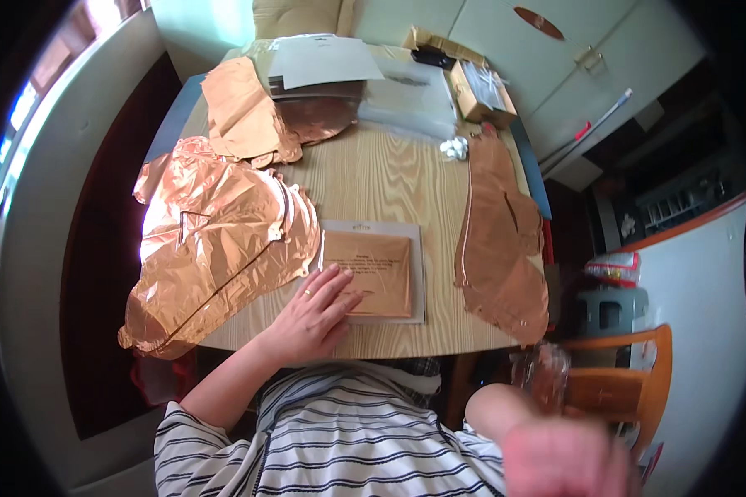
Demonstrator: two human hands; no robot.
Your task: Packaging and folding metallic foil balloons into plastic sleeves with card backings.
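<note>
A flat clear packet [387,286] holding a folded copper-coloured foil sheet lies on a white backing card [418,290] near the table's front edge. My left hand [315,311] rests on the packet's left part, its fingers stretched out and holding nothing. Low at the right, off the table, my right hand [565,455] is smeared by motion, and its fingers cannot be made out. A large crinkled copper foil balloon [224,236] lies flat just left of my left hand. Another flat copper foil balloon [497,240] lies along the table's right side.
More copper foil pieces [244,112] lie at the far left of the wooden table [389,186]. Beyond are white card sheets [323,62], clear plastic bags [406,99] and a small cardboard box [481,91]. A wooden chair [659,373] stands at the right, beside a clear crinkled bag [547,369].
</note>
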